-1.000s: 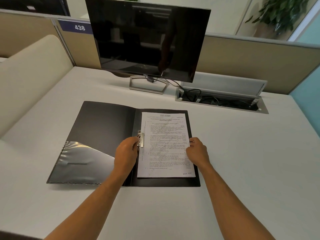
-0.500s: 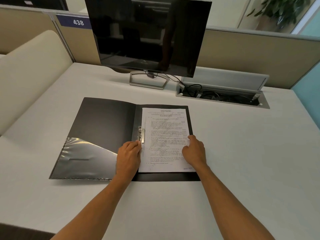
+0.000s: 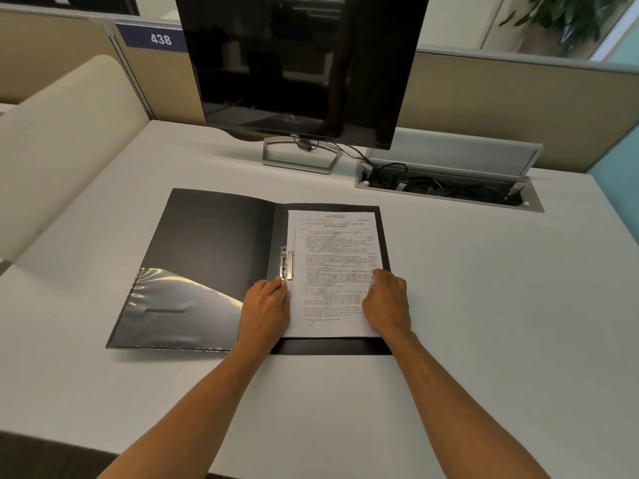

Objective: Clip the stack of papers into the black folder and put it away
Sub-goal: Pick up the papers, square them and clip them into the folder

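Note:
The black folder (image 3: pixel 214 243) lies open on the desk, with a clear pocket on its left flap. On its right half rests the stack of papers (image 3: pixel 333 243), printed side up. A metal clip (image 3: pixel 286 262) sits at the spine, over the papers' left edge. My left hand (image 3: pixel 268 307) lies with its fingers together on the papers' lower left edge, and its fingertips touch the clip's lower end. My right hand (image 3: pixel 387 300) has curled fingers on the papers' right edge. Both hands hide the lower corners of the top page.
A dark monitor (image 3: pixel 301 63) on a metal stand is behind the folder. Behind and to the right is an open cable tray (image 3: pixel 449 188) with wires. Beige partitions close off the back, and a cream panel (image 3: pixel 65 140) rises at the left.
My left hand has slid from the clip toward me, down to its lower end. My right hand has moved slightly inward over the page's right edge. The papers stay in place.

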`<state>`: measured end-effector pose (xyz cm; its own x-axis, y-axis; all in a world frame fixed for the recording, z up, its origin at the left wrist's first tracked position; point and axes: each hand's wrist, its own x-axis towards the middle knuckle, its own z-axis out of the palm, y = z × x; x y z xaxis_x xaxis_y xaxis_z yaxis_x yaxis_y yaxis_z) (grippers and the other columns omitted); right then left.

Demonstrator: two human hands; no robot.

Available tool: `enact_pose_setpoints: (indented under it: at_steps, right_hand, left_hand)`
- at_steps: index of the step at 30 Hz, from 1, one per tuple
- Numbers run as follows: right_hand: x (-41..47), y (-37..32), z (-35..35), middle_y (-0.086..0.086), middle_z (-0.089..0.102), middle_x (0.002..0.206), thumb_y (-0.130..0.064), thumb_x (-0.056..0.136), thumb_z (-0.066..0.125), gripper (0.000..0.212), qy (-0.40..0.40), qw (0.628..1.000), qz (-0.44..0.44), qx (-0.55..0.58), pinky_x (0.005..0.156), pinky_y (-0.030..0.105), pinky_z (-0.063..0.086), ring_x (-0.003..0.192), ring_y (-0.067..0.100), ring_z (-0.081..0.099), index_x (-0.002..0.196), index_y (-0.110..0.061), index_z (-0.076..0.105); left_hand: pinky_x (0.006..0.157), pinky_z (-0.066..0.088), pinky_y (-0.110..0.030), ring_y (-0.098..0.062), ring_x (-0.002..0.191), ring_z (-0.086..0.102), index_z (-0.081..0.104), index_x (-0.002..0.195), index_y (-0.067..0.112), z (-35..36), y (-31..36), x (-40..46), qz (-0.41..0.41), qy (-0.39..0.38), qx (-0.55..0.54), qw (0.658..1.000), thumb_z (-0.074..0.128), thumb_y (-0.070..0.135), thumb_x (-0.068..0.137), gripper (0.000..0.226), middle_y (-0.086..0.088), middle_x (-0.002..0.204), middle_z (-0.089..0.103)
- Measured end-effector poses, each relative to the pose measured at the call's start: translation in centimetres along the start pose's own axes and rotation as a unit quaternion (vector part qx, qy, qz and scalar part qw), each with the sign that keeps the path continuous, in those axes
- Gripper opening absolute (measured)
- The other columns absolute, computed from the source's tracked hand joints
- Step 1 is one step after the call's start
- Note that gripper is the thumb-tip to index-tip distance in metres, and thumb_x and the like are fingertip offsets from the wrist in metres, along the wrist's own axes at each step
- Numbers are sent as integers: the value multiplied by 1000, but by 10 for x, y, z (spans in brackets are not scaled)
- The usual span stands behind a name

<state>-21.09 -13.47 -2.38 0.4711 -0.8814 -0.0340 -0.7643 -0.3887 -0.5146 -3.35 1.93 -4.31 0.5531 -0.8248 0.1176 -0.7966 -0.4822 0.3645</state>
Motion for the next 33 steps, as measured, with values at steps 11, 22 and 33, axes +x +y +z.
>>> enact_pose_setpoints:
  at_steps: [11,22,33]
  right_hand:
    - [-21,17,16,8,31,155,-43,98,40,54,1,999,-40,-28,114,38,30,141,24,27,142,-11,38]
    - [-17,44,9,2,12,162,-57,95,22,73,-16,995,4,-96,118,33,11,149,19,7,153,-15,10]
    - [-11,82,-16,3,17,161,-61,90,15,79,3,993,29,-118,120,37,19,149,19,9,153,-13,14]
  left_hand:
    - [100,48,-37,-23,112,57,55,126,12,1,-6,-10,6,17,-68,998,46,40,96,43,-6,131,57]
    - [104,39,-43,-32,126,49,58,127,6,-25,-25,5,-54,67,-42,995,57,27,94,39,-14,138,53]
    - [112,22,-56,-35,134,38,55,127,9,-41,-47,30,-122,95,45,987,53,35,94,42,-16,140,47]
